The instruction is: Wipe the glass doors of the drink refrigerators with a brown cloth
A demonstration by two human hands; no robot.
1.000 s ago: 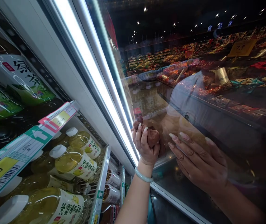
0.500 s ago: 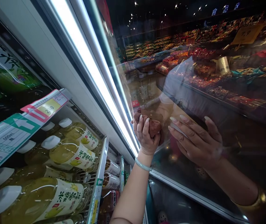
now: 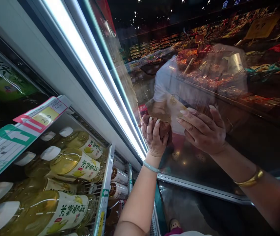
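The work looks partly done, with the left hand (image 3: 154, 136) in a tight grip on a brown cloth (image 3: 165, 126) beside the bright light (image 3: 88, 65), the right hand (image 3: 205, 131) spread at the glass door (image 3: 240, 137), its grip seeming to hold nothing, though how much is left doesn't show.

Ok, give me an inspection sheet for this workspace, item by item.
Surface: glass pane, covered in reflections.
Job's things: brown cloth, bunched up beside the light strip.
Clutter: yellow drink bottles and price labels on the shelves at picture left.
Left hand: closed around the cloth.
Right hand: holding nothing, fingers extended; contact with the glass unclear.
Cables: nothing seen.
Surroundings: shop goods showing in the glass; a shoe below.
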